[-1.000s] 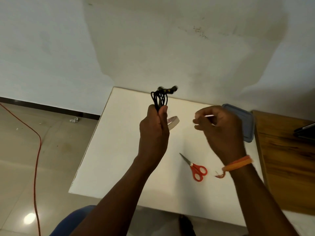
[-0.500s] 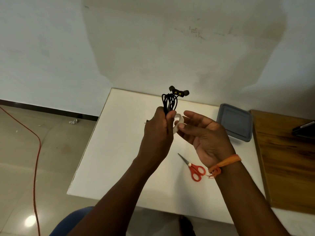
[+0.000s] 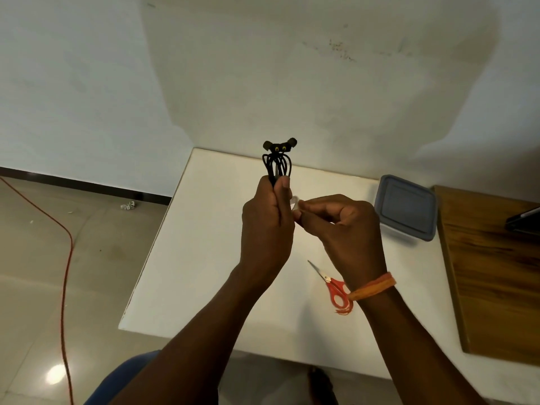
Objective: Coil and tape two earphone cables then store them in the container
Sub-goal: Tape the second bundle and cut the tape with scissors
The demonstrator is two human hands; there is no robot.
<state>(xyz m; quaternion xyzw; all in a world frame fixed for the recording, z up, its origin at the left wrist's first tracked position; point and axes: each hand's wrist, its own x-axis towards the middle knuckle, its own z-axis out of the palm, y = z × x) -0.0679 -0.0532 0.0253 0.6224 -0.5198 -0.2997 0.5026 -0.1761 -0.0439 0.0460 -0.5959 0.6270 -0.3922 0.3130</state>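
My left hand point(image 3: 267, 226) grips a coiled black earphone cable point(image 3: 278, 165) upright above the white table point(image 3: 204, 244); its loops and two earbuds stick out above my fist. My right hand point(image 3: 342, 226) is pressed against the left one, its curled fingertips pinching a pale strip of tape point(image 3: 295, 201) at the coil, mostly hidden between the hands. A grey-lidded container point(image 3: 407, 207) stands shut at the table's far right. Only one earphone cable is visible.
Red-handled scissors point(image 3: 331, 283) lie on the table under my right wrist. A wooden surface point(image 3: 496, 273) adjoins the table on the right, with a dark object point(image 3: 524, 219) at its edge. An orange cord point(image 3: 65, 273) runs across the floor on the left.
My right hand came in from the right, met the left hand and curled its fingers onto the tape at the coil. My left hand raised the coil slightly and turned it.
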